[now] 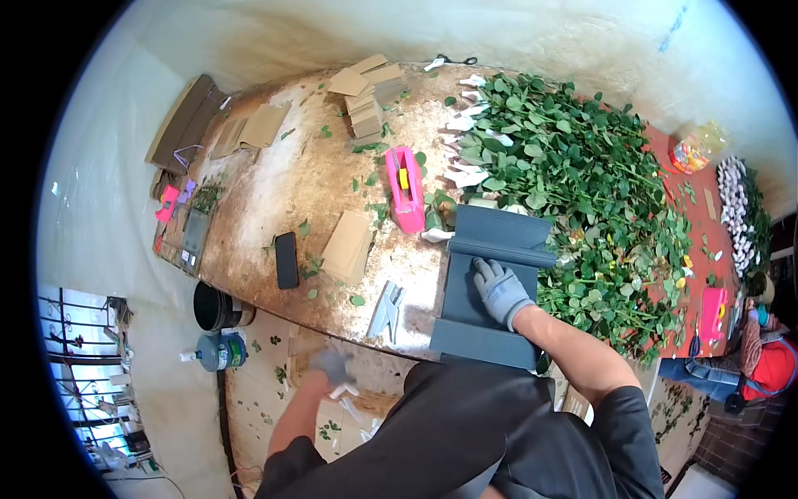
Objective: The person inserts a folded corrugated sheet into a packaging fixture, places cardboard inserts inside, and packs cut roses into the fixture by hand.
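Note:
My right hand, in a grey glove, lies flat with its fingers spread on a dark corrugated sheet folded up at its far and near sides. My left hand, also gloved, is blurred by motion below the table's front edge, close to some white pieces; its fingers cannot be made out. A grey stapler lies left of the sheet. Beyond the stapler are a stack of cardboard pieces and a pink tape dispenser. Leafy green stems with white-wrapped heads lie beside the sheet.
A black phone lies on the wooden table. More cardboard is stacked at the back. A black bucket and a blue water jug stand below the left edge. Another person in red is at the far right.

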